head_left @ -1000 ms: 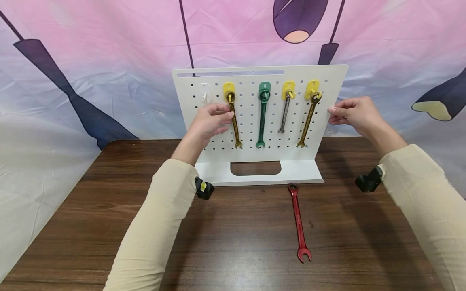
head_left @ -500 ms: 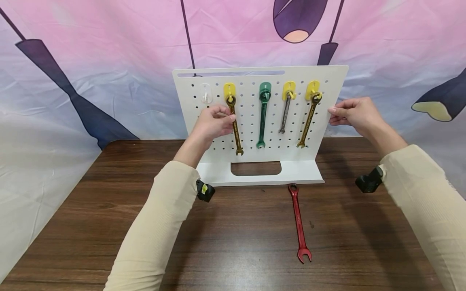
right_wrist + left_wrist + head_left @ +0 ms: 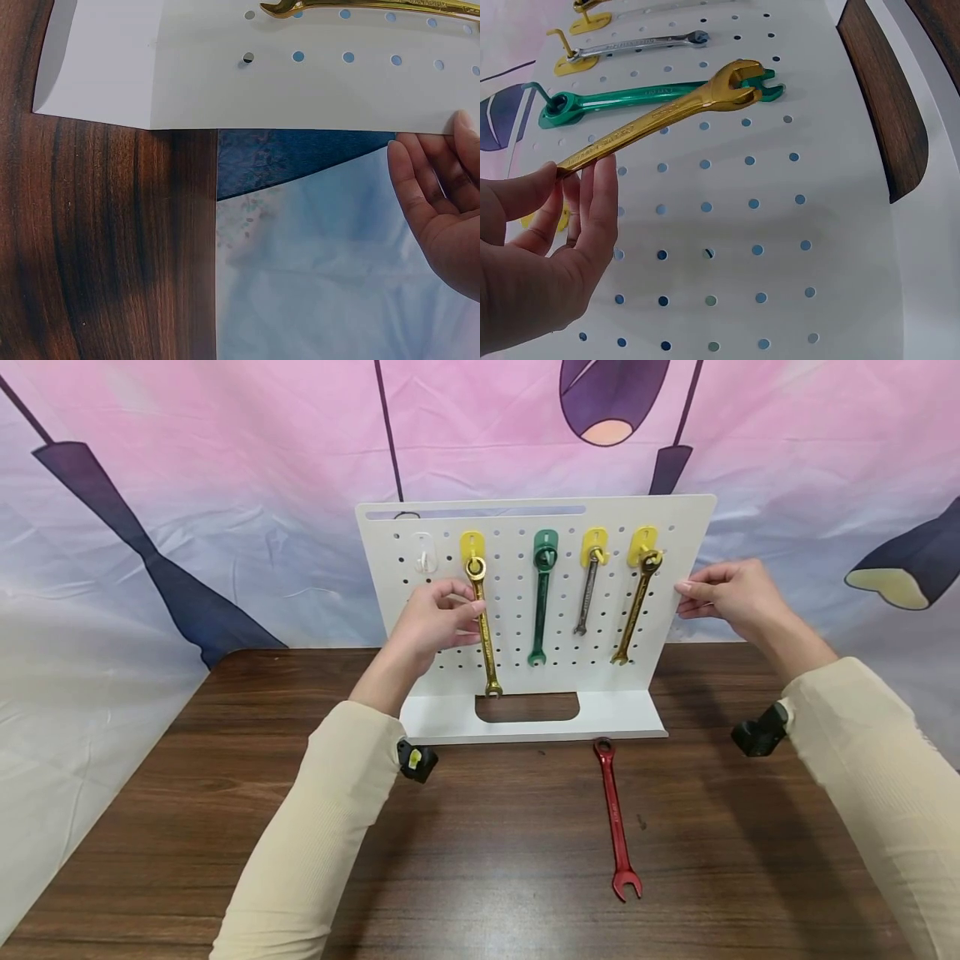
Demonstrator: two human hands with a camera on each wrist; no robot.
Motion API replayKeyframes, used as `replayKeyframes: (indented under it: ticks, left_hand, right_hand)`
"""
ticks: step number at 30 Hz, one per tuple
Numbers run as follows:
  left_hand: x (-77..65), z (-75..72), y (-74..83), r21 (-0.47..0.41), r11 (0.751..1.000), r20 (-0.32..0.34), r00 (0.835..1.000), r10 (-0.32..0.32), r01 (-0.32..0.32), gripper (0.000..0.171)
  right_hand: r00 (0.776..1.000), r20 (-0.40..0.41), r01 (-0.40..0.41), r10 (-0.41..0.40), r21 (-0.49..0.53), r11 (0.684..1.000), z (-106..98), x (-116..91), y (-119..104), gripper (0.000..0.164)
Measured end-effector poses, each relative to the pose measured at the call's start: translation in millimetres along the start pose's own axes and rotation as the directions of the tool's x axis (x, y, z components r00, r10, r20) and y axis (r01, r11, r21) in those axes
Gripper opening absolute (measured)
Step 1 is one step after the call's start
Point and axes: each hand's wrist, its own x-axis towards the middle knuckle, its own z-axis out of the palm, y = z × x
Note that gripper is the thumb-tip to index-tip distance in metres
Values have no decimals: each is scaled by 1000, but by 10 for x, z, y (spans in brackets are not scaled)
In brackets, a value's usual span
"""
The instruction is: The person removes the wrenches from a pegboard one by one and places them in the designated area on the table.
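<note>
My left hand (image 3: 442,620) pinches a gold wrench (image 3: 660,120) between thumb and fingers near its upper end. In the left wrist view the wrench's open end stands out from the pegboard, over the green wrench (image 3: 630,99). Its ring end is close to a yellow hook (image 3: 472,545); whether it still touches the hook I cannot tell. At the right edge of the white pegboard (image 3: 517,677), my right hand (image 3: 738,597) pinches the board's side between thumb and fingers, as the right wrist view also shows.
A small silver wrench (image 3: 588,597) and another gold wrench (image 3: 633,614) hang at the board's right. A clear hook (image 3: 424,556) is at its left. On the brown table (image 3: 487,860) lies a red wrench (image 3: 616,822), before the board's base.
The left hand has taken hold of the gold wrench. Its lower end has come down and outward from the board, with the ring slightly lower. The right hand has stayed in place.
</note>
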Motion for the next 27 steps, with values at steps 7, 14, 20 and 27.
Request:
replayKeyframes:
  ticks: [7,14,20,27]
  left_hand:
    - [-27,3,-7,18,1000,29,999,20,-21,16]
    - [-73,-2,37,-2,1000,23,999,31,-31,12]
    - [-115,8,55,-42,999,5,1000,25,-25,9]
    - [-178,43,89,-78,996,-10,999,39,-39,9]
  right_hand:
    - [1000,-3,2,-2,10,1000,-7,-3,-2,15]
    - [1000,0,4,-4,9,1000,-10,-17,-10,15]
    - [1000,-12,-13,13,-13,1000,-10,-17,-15,14]
    - [1000,-17,-24,24,-17,1000,-8,-29,-19,13]
